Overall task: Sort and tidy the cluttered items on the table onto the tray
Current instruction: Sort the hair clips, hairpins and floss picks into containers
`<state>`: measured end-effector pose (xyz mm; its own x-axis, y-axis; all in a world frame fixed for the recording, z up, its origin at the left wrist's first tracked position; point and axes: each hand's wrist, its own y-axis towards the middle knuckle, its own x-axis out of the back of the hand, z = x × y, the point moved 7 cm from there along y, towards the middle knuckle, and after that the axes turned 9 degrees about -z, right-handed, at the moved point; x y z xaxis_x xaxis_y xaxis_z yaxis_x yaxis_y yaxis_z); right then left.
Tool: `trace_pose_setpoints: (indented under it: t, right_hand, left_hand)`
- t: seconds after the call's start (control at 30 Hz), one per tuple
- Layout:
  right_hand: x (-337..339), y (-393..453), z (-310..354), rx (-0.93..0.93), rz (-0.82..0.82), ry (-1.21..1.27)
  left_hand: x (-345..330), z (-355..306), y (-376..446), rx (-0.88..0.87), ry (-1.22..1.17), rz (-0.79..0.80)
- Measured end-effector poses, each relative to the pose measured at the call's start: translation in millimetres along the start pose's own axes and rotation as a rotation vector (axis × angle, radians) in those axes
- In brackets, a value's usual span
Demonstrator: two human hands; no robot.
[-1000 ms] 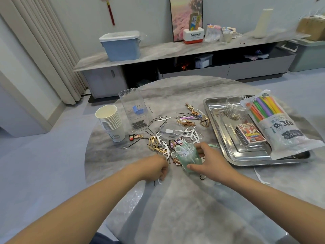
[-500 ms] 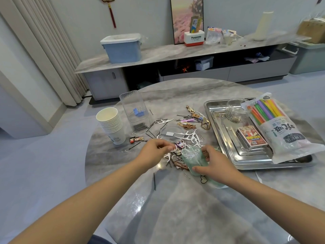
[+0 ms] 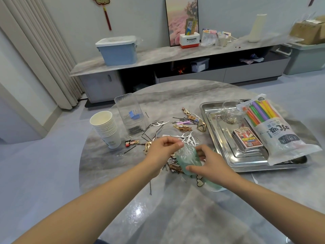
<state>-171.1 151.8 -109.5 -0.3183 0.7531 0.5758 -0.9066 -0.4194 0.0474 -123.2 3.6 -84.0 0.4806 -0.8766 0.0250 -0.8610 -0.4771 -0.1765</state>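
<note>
My right hand [image 3: 209,162] grips a clear green cup [image 3: 189,158] that holds white floss picks, tilted toward my left. My left hand [image 3: 163,152] hovers at the cup's mouth with thumb and fingers pinched together; what they pinch is too small to see. Loose white floss picks [image 3: 188,139], gold hair clips [image 3: 182,128] and black bobby pins [image 3: 146,133] lie scattered just beyond my hands. The steel tray [image 3: 212,120] at the right carries a glass jar [image 3: 231,111], a card box [image 3: 247,140] and a bag of coloured straws [image 3: 270,127].
A stack of paper cups [image 3: 105,128] and a clear box [image 3: 131,113] with a blue binder clip and pins stand at the table's left. A heart-shaped clip [image 3: 199,182] and a stray bobby pin [image 3: 150,188] lie near my wrists. The round table's edge curves close on the left.
My left hand moved from the table's near side up and right to the mouth of the green cup. My right hand kept hold of the cup and tilted it.
</note>
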Motion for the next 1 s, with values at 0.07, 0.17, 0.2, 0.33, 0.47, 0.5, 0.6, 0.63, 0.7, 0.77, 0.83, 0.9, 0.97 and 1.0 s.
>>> trace_pose_setpoints:
  t: [0.07, 0.17, 0.2, 0.33, 0.47, 0.5, 0.6, 0.63, 0.7, 0.77, 0.83, 0.9, 0.97, 1.0]
  right_hand:
    - [2, 1, -1, 0.001, 0.003, -0.008]
    - [7, 3, -5, -0.015, -0.009, -0.05]
    - [8, 4, -6, -0.026, -0.017, -0.056]
    - [18, 6, -11, -0.048, -0.052, -0.04]
    - [25, 7, -17, -0.076, -0.066, -0.032]
    - [27, 8, -17, -0.077, -0.075, -0.028]
    - [32, 11, -15, -0.069, -0.096, 0.001]
    - [32, 11, -15, -0.068, -0.097, 0.005]
    - [30, 11, -16, -0.066, -0.088, 0.0]
    - [27, 11, -19, -0.065, -0.069, -0.016]
    - [26, 12, -22, -0.071, -0.055, -0.031]
    - [23, 12, -25, -0.075, -0.045, -0.044]
    - [21, 12, -27, -0.077, -0.04, -0.052]
    - [19, 12, -27, -0.078, -0.039, -0.057]
  left_hand:
    - [2, -4, 2, -0.088, 0.167, -0.06]
    - [-1, -12, 4, -0.212, 0.308, -0.068]
    - [-4, -15, 4, -0.272, 0.356, -0.043]
    - [-31, -12, -4, -0.421, 0.613, 0.261]
    - [-39, -11, -3, -0.511, 0.776, 0.315]
    - [-35, -15, 0, -0.497, 0.743, 0.272]
    - [-18, -18, 14, -0.447, 0.724, 0.171]
    - [-12, -15, 19, -0.436, 0.786, 0.146]
    - [2, -4, 30, -0.383, 0.931, 0.104]
    - [14, 10, 37, -0.327, 1.035, 0.089]
    - [21, 23, 44, -0.321, 1.158, 0.111]
    - [26, 35, 48, -0.309, 1.27, 0.135]
    - [30, 45, 49, -0.276, 1.335, 0.157]
    - [33, 50, 49, -0.258, 1.336, 0.162]
